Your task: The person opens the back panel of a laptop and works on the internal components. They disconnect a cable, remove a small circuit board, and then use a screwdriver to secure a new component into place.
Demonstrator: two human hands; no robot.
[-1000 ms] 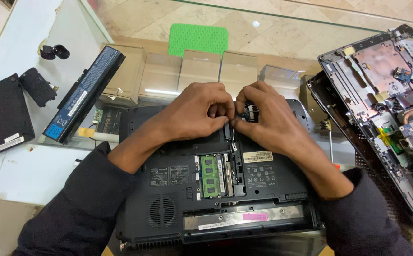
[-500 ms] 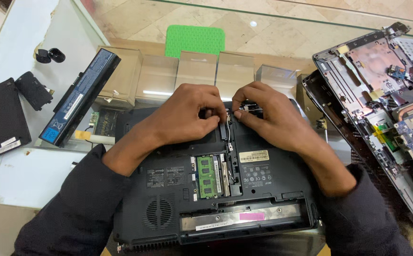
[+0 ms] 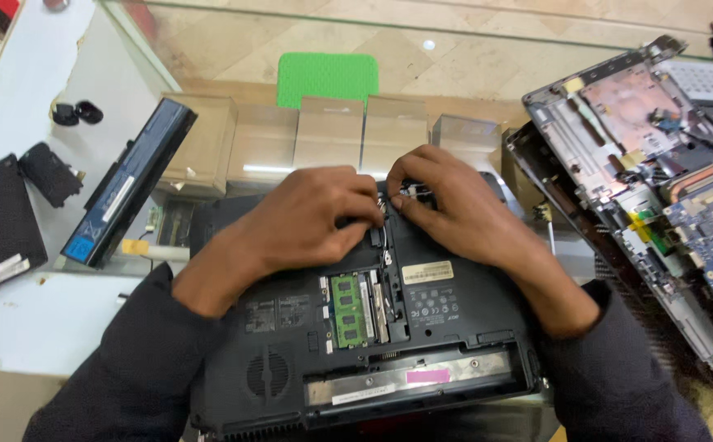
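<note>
- Laptop (image 3: 422,327), upside down, bay open, green memory stick (image 3: 345,309) lying long axis near-to-far.
- Thin black cable (image 3: 385,245) runs from the bay away toward the fingertips.
- Left hand (image 3: 315,217) and right hand (image 3: 446,209) meet over a small part (image 3: 412,194); both pinch closed there, equally near.

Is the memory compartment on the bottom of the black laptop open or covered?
Open. The black laptop lies bottom-up, and its green memory module shows uncovered in the compartment, just below the left hand and right hand.
</note>
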